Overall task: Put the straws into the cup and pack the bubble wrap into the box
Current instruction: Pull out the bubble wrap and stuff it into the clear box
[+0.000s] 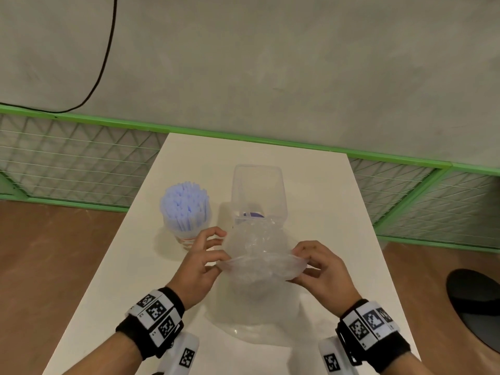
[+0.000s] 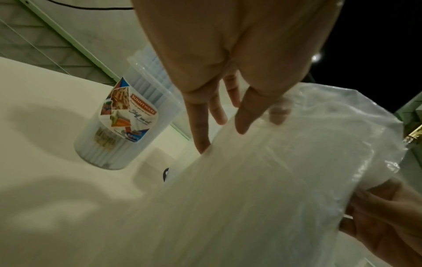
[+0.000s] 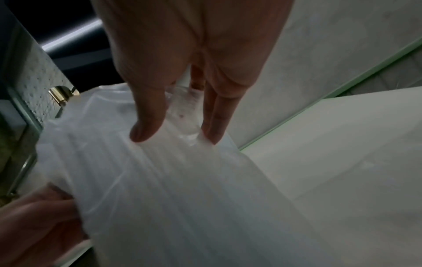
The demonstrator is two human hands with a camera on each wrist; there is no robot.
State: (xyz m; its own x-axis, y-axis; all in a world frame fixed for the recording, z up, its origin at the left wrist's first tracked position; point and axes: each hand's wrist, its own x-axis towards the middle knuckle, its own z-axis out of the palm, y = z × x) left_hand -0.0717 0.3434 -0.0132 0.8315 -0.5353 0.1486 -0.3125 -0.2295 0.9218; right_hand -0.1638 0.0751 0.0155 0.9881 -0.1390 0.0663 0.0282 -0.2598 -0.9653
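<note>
A sheet of clear bubble wrap [image 1: 259, 258] is lifted over the white table [image 1: 319, 190], its near end trailing down onto the tabletop. My left hand [image 1: 213, 255] pinches its left edge, the other fingers spread. My right hand [image 1: 305, 262] pinches the right edge. The wrist views show the thumbs on the bubble wrap [image 2: 285, 171] [image 3: 182, 198]. The wrap's far end lies against the mouth of a tall clear box [image 1: 257, 185]. To the left, a clear labelled cup [image 2: 121, 122] stands full of pale blue straws [image 1: 185, 204].
A green-framed wire mesh fence [image 1: 81, 158] runs behind the table, and a black cable [image 1: 105, 58] hangs on the grey wall. A dark round object [image 1: 476, 307] sits on the brown floor to the right. Bare tabletop lies right of the box.
</note>
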